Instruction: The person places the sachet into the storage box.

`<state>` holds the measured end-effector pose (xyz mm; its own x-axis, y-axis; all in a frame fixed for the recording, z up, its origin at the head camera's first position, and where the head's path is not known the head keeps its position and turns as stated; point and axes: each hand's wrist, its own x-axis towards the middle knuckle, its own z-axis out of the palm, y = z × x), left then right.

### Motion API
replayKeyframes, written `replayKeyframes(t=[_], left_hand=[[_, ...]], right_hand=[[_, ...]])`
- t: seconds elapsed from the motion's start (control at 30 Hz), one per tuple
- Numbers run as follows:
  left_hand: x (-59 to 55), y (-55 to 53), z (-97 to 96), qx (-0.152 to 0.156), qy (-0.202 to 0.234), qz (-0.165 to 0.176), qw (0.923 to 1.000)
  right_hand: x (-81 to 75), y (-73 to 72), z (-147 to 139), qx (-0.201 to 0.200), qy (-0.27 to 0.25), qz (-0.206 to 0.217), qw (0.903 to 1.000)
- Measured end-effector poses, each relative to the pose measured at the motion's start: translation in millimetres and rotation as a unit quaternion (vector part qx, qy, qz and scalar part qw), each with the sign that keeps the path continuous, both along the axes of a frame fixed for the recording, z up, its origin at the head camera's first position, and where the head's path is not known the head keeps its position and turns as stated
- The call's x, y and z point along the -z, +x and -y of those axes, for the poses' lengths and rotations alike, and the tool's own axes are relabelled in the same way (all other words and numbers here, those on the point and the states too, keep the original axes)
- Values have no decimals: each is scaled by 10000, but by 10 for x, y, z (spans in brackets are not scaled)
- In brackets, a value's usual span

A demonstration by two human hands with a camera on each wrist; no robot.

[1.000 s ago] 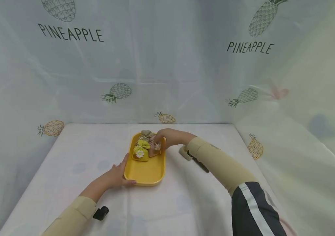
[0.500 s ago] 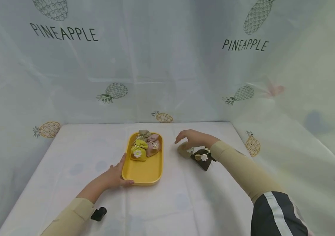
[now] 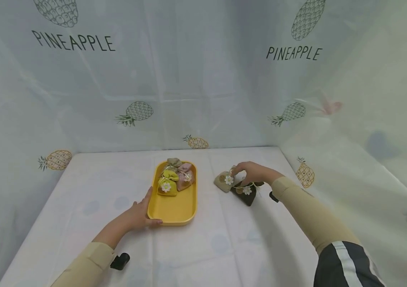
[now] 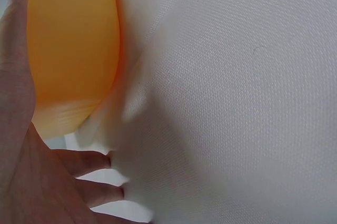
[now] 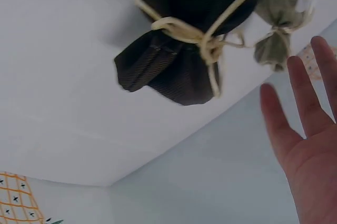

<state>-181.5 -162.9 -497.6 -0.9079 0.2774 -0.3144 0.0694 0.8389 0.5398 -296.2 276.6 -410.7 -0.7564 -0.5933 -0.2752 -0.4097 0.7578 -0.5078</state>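
Observation:
My left hand (image 3: 136,215) lies around the near left corner of a yellow tray (image 3: 174,209), thumb at its front and fingers along its side. In the left wrist view, the hand (image 4: 37,176) has its fingers spread, several of them reaching to the white cloth beside the tray (image 4: 73,50). The right hand (image 3: 255,173) is over two small drawstring pouches, its fingertips close to the neck of the beige pouch (image 3: 222,182). Beneath it lies the dark pouch (image 3: 245,195) with a white flower. In the right wrist view, the hand's fingers (image 5: 274,116) are extended, with nothing between them.
Inside the tray sit a yellow pouch (image 3: 167,184), a pink pouch (image 3: 185,177) and a grey-green pouch (image 3: 173,162). White cloth (image 3: 203,255) covers the table. A pineapple-print curtain (image 3: 189,71) hangs behind. Black wrist devices (image 3: 120,261) show at the sleeves.
My right hand has left the pink pouch in the tray and moved right to the beige and dark pouches. The left hand stays at the tray's corner. The view has shifted slightly.

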Motion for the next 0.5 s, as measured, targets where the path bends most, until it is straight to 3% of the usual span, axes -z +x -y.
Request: replayKeyframes(t=[0.27, 0.5], left_hand=[[6, 12, 0, -16, 30, -35, 10000], [2, 10, 1, -44, 31, -22, 10000]], right_hand=[[88, -12, -227, 247, 305, -135, 9991], [187, -37, -411, 644, 305, 208, 9972]])
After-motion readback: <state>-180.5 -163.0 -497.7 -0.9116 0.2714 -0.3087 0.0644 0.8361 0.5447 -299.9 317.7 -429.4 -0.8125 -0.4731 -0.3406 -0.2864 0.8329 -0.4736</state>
